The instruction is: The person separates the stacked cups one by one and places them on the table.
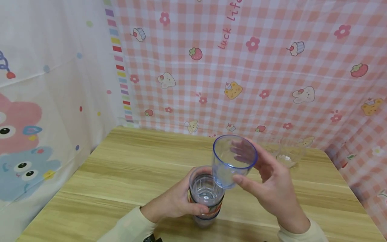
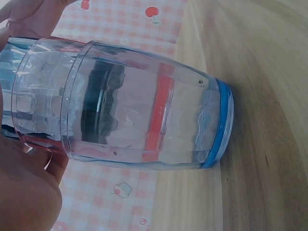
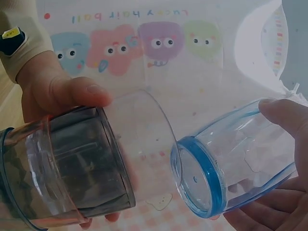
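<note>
A stack of nested clear plastic cups (image 1: 205, 190) stands on the table, its top cup colourless and open upward. My left hand (image 1: 184, 201) grips the stack round its upper part, with the thumb across the front. Dark grey, red-orange and blue bands show through the stacked cups (image 2: 144, 106) in the left wrist view. My right hand (image 1: 272, 185) holds a clear cup with a blue rim (image 1: 234, 161) between thumb and fingers. That cup is tilted, its thick blue base (image 3: 199, 178) right at the mouth of the stack's top cup (image 3: 149, 144).
Towards the back right of the wood-grain table (image 1: 136, 161) sits another transparent vessel (image 1: 288, 156), partly behind my right hand and hard to make out. A pink checked cloth (image 1: 211, 74) hangs behind the table, and a white printed cloth (image 1: 66, 94) at the left.
</note>
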